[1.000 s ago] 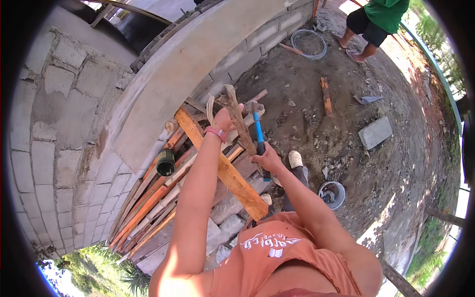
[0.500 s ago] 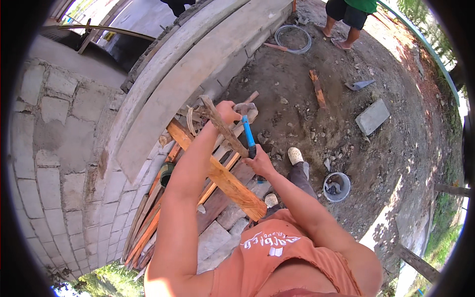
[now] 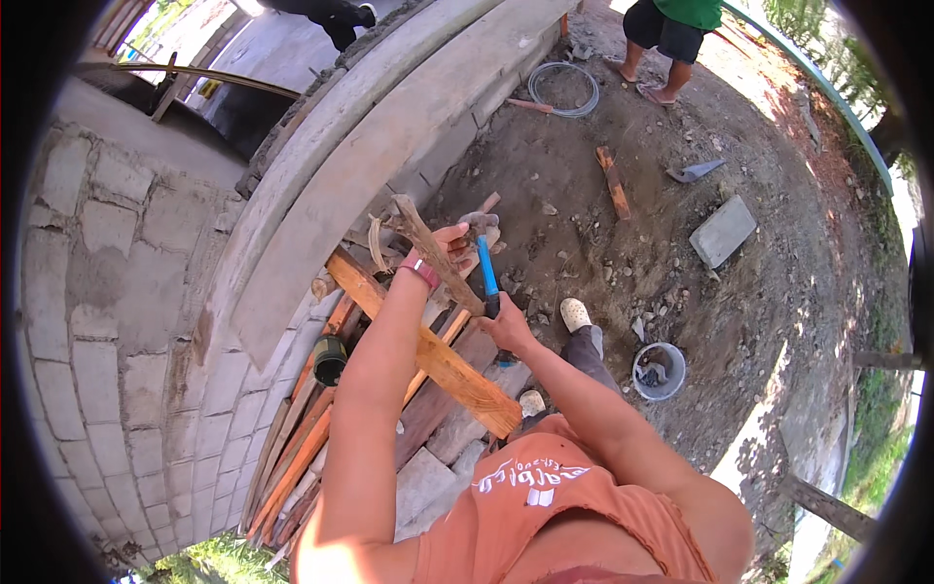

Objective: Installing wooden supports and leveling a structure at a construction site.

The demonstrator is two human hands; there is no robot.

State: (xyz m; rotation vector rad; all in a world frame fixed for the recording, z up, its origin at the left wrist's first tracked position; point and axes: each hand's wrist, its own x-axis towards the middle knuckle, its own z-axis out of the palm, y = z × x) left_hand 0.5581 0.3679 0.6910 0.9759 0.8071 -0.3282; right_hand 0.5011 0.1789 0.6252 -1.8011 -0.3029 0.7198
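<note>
My right hand point(image 3: 506, 327) is wrapped round the dark grip of a hammer point(image 3: 487, 265) with a blue shaft. The hammer's metal head points away from me. A rough wooden stick point(image 3: 435, 251) slants from upper left down to my right hand, its lower end meeting the fingers; whether they grip it too is unclear. Beneath the stick, my left hand point(image 3: 455, 237) has its fingers apart, close to the hammer head, with the stick covering part of the palm. A reddish band point(image 3: 420, 272) circles my left wrist. An orange-brown plank point(image 3: 452, 376) lies under my forearms.
A block wall point(image 3: 321, 204) curves along the left, with a pile of boards point(image 3: 297, 457) and a dark green container point(image 3: 330, 361) by it. Rightward are a bucket point(image 3: 660, 372), a concrete block point(image 3: 723, 233), a trowel point(image 3: 697, 170) and coiled tubing point(image 3: 564, 91). A person point(image 3: 664, 44) stands at the back.
My left hand has turned and its fingers have loosened, so the wristband now shows. The right hand keeps its hold on the hammer. The whole view has shifted slightly.
</note>
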